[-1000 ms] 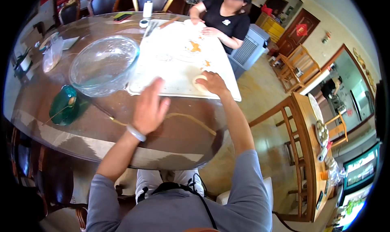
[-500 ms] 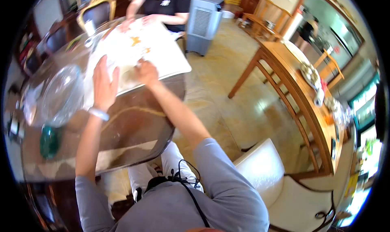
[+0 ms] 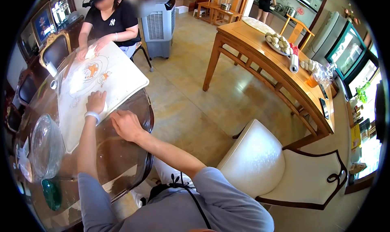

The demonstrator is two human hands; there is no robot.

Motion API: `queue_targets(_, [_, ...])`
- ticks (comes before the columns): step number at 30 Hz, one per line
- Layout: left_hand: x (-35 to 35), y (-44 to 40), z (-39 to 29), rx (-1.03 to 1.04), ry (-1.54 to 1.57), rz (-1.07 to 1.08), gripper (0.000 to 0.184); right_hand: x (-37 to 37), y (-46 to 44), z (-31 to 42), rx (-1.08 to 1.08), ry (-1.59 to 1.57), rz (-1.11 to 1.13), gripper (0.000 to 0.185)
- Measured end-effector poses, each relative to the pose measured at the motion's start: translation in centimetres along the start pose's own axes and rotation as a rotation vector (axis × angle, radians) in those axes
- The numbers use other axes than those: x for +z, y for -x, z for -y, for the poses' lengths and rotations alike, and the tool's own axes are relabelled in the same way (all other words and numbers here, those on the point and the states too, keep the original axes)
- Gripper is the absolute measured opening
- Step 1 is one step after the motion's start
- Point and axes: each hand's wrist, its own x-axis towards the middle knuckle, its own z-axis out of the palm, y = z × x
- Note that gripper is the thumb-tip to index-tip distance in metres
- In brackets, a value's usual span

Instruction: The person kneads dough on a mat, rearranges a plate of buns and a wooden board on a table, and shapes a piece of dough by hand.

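My left hand [image 3: 96,102], with a white band on its wrist, rests on the white mat [image 3: 77,122]. Its fingers are bent over a white lump [image 3: 105,109] that looks like dough, mostly hidden under the palm. Just beyond the mat's near edge, over the brown table [image 3: 118,150], is my right hand [image 3: 128,125]. Those fingers are curled in, and what they hold, if anything, is hidden. Orange printed figures [image 3: 92,70] mark the mat farther out. At its far end, another person's hands [image 3: 95,49] press on a white piece of dough [image 3: 90,53].
A clear plastic bowl [image 3: 46,144] and a green object [image 3: 51,194] stand on the table's left. Rightward are a white chair [image 3: 254,163] and a wooden table [image 3: 248,41] bearing a plate of pale dough pieces [image 3: 278,41]. An air cooler [image 3: 158,26] stands behind.
My view has turned to the right. My left hand has gone from raised and flat to bent on the mat; my right hand has drawn back off the mat towards me.
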Motion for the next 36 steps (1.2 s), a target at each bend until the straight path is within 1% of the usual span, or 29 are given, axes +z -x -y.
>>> queue_targets(2, [-0.1, 0.4, 0.1, -0.009, -0.011, -0.051, 0.051, 0.1, -0.1, 0.1, -0.012, 0.077, 0.033, 0.008])
queue_targets(4, [0.1, 0.7, 0.3, -0.012, 0.011, -0.109, 0.052, 0.2, 0.0, 0.1, -0.035, 0.104, 0.020, 0.008])
queue_targets(6, [0.5, 0.7, 1.5, -0.011, 0.050, -0.166, 0.053, 0.6, 0.0, 0.0, -0.048, 0.135, 0.010, 0.008])
queue_targets(9, [-0.4, 1.5, 2.8, -0.019, 0.013, -0.230, 0.054, 1.1, 0.2, -0.6, -0.049, 0.187, 0.032, 0.010])
queue_targets(13, [-3.1, 3.5, 5.6, -0.077, -0.010, -0.272, 0.050, 1.4, 0.1, -0.8, 0.029, 0.249, 0.054, 0.012])
queue_targets(16, [-2.4, 3.5, 8.8, -0.004, 0.000, -0.421, 0.049, 1.4, 0.2, -1.3, 0.062, 0.335, 0.108, 0.013])
queue_targets(18, [-1.8, 3.4, 10.2, -0.036, -0.026, -0.427, 0.048, 1.2, 0.3, -1.3, 0.100, 0.387, 0.176, 0.013])
queue_targets(19, [-1.1, 3.3, 10.7, -0.043, -0.015, -0.464, 0.049, 1.3, 0.4, -1.6, 0.081, 0.357, 0.161, 0.012])
queue_targets(20, [-0.4, 3.0, 11.1, -0.070, -0.018, -0.402, 0.054, 1.4, 0.5, -1.8, 0.067, 0.331, 0.142, 0.011])
queue_targets(21, [-1.2, 3.7, 10.3, -0.149, 0.102, -0.262, 0.062, 1.3, 0.4, -1.7, 0.040, 0.273, 0.134, 0.012])
queue_targets(22, [-0.9, 3.6, 10.1, -0.180, 0.203, -0.213, 0.067, 1.2, 0.3, -1.7, 0.020, 0.222, 0.119, 0.014])
queue_targets(23, [-1.7, 4.1, 8.6, -0.248, 0.256, -0.219, 0.066, 1.1, 0.2, -1.5, 0.032, 0.201, 0.126, 0.012])
queue_targets(24, [-2.3, 4.2, 7.9, -0.263, 0.315, -0.163, 0.066, 0.9, 0.1, -1.3, 0.050, 0.185, 0.130, 0.011])
queue_targets(26, [-1.9, 2.8, 8.3, -0.218, 0.263, -0.106, 0.064, 0.8, 0.1, -0.9, 0.070, 0.172, 0.142, 0.009])
queue_targets(29, [-3.1, 1.0, 8.9, -0.130, 0.188, -0.004, 0.058, 0.6, -0.1, -0.7, 0.066, 0.170, 0.174, 0.008])
queue_targets(32, [-5.6, 2.0, 7.6, -0.049, 0.157, -0.473, 0.044, 0.6, -0.3, -0.5, 0.059, 0.152, 0.210, 0.008])
queue_targets(34, [-7.1, 2.4, 7.1, 0.045, 0.087, -0.676, 0.035, 0.3, -0.2, -0.4, 0.051, 0.140, 0.233, 0.008])
queue_targets(35, [-6.5, 2.2, 7.7, 0.158, 0.020, -0.828, 0.034, 0.5, -0.1, -0.6, 0.025, 0.164, 0.215, 0.008])
queue_targets(36, [-5.8, 2.2, 8.2, 0.228, 0.011, -0.814, 0.034, 0.8, 0.1, -1.1, -0.028, 0.160, 0.185, 0.009])
